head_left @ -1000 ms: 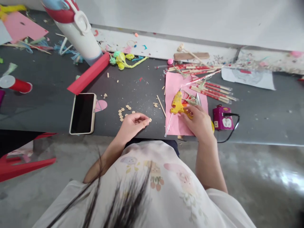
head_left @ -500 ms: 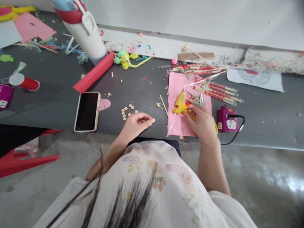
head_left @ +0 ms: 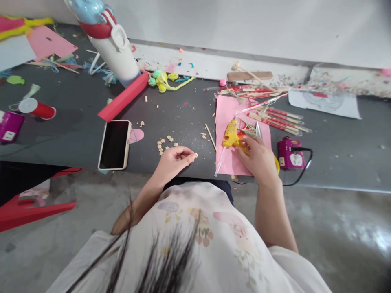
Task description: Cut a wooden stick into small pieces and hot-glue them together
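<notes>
Head view, as I logged it remotely. One yellow hot-glue gun [head_left: 231, 132], grey-marked toward the nozzle [head_left: 235, 119]: it lay over the pink sheet [head_left: 224, 106] on the counter [head_left: 180, 114], to the right of the left hand [head_left: 173, 163]. Its barrel ran near to far, nozzle outward, a clear glue stick [head_left: 220, 161] jutting from the rear. Right hand [head_left: 259, 157], the nearer: it grasped the gun's handle. Left hand: it pinched one small pale wooden piece [head_left: 196, 155], well apart from the nozzle. Whether gun touched sheet, I could not tell.
</notes>
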`<state>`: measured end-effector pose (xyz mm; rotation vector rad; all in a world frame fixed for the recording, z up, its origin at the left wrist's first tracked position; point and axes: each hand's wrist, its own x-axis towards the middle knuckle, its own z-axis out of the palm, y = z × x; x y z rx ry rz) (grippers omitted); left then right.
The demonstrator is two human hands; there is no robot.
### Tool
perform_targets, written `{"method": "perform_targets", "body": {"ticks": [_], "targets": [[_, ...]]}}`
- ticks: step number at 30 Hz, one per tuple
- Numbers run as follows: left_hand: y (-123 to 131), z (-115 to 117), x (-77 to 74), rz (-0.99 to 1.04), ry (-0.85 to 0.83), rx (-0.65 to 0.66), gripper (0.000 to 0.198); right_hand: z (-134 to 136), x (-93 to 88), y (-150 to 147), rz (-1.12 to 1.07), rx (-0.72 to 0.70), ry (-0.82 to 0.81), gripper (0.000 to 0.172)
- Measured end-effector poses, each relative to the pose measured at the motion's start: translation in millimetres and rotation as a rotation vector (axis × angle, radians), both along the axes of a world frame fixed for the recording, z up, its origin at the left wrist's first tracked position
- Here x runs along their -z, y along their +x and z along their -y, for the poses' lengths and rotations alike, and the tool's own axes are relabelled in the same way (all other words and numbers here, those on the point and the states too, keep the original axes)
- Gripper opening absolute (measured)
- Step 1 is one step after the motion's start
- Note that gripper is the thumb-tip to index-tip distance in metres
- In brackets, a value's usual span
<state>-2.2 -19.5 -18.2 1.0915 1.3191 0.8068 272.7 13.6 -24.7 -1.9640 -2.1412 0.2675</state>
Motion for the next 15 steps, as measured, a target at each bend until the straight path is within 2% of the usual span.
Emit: {"method": "perform_targets", "body": {"ticks": [15], "targets": [[-2.8,-2.7,1.5,0.001,0.019,-0.009,0.024,1.3,4.6,1.4,-0.019,-0.024,0.029,0.029]]}}
